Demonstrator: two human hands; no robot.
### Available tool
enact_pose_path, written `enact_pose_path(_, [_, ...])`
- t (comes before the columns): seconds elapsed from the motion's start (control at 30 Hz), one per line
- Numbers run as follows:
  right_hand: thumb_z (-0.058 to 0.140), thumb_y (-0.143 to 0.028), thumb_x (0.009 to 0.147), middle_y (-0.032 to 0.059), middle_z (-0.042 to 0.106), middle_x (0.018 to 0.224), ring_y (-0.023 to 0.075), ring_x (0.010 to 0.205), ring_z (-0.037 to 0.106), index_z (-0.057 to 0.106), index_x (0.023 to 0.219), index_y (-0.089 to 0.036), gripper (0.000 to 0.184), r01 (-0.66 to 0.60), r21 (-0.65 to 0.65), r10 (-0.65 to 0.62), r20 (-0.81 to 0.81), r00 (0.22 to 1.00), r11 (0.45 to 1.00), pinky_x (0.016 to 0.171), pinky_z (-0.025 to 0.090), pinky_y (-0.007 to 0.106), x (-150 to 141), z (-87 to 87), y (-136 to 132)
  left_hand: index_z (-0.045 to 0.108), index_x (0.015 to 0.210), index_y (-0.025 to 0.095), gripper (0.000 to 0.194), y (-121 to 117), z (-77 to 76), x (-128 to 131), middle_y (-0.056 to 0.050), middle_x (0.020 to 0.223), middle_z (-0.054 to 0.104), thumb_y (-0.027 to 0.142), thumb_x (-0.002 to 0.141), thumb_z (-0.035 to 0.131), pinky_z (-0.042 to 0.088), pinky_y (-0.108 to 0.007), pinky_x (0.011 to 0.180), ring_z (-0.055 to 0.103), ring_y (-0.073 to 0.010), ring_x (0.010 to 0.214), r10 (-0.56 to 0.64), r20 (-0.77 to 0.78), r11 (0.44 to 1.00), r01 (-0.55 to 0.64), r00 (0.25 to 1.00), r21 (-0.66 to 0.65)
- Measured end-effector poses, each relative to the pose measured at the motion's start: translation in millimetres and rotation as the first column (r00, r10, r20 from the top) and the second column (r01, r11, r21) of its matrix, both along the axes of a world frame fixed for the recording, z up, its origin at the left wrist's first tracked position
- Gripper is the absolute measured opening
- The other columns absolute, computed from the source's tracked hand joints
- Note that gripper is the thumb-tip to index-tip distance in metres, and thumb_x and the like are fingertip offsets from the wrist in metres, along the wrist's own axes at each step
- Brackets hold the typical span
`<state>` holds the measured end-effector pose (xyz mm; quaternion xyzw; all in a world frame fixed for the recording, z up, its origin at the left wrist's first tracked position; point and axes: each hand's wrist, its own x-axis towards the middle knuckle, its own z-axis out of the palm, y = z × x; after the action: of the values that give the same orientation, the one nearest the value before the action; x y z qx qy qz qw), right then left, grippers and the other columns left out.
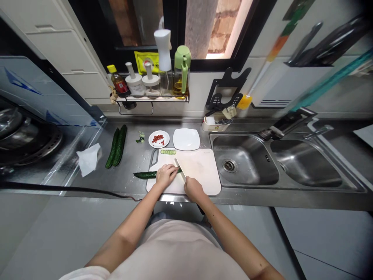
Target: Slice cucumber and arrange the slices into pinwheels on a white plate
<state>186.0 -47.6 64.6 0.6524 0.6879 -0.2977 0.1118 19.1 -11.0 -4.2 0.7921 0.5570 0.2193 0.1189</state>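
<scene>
A dark green cucumber (145,175) lies across the white cutting board (204,171), its left end reaching past the board's edge. My left hand (166,175) presses over it with the fingers curled on top. In my right hand (193,189) is a kitchen knife (180,169), its pale blade standing at the cucumber's right end, beside my left fingertips. Whether the blade has entered the cucumber cannot be made out. A row of thin cucumber slices (168,152) rests near the board's upper left edge.
Behind the board stand a plate of chopped red pieces (159,139) and a white square plate (186,139). Two whole cucumbers (116,146), green scraps (140,137) and a white tissue (89,159) lie to the left. A double steel sink (247,159) adjoins on the right; a condiment rack (151,99) hangs above.
</scene>
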Motion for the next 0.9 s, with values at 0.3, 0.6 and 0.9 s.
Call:
enact_pose_path(0.3, [0.038,-0.013,0.091,0.0165,0.067,0.102,0.0234,0.096,0.064,0.058,0.108,-0.013,0.026,-0.001,-0.01,0.001,0.022,1.0,1.0,0.072,0.041,0.028,7,-0.1,-15,0.071,0.102,0.03,0.024,0,-0.9,0,-0.002,0.102,0.067,0.035,0.092,0.05,0.043,-0.027,0.075,0.057,-0.0153,0.09,0.001,0.001,1.0,-0.001,1.0,0.004])
enact_pose_path(0.6, [0.038,-0.013,0.09,0.0152,0.067,0.106,0.0225,0.098,0.064,0.057,0.11,-0.013,0.028,-0.005,0.001,0.005,0.003,1.0,1.0,0.071,0.041,0.027,-3,-2.3,4,0.072,0.101,0.029,0.023,-1,0.5,1,-0.002,0.101,0.068,0.035,0.092,0.051,0.043,-0.027,0.075,0.056,-0.0153,0.09,0.0,0.004,1.0,0.0,1.0,0.01])
enact_pose_path(0.9, [0.036,-0.012,0.09,0.0167,0.067,0.103,0.0235,0.096,0.064,0.057,0.11,-0.012,0.028,0.007,0.001,-0.007,0.021,1.0,1.0,0.072,0.042,0.029,4,-8.9,-13,0.071,0.102,0.031,0.023,-1,1.1,1,-0.001,0.103,0.067,0.035,0.092,0.051,0.043,-0.026,0.074,0.056,-0.0148,0.092,0.013,0.001,1.0,-0.013,1.0,-0.02])
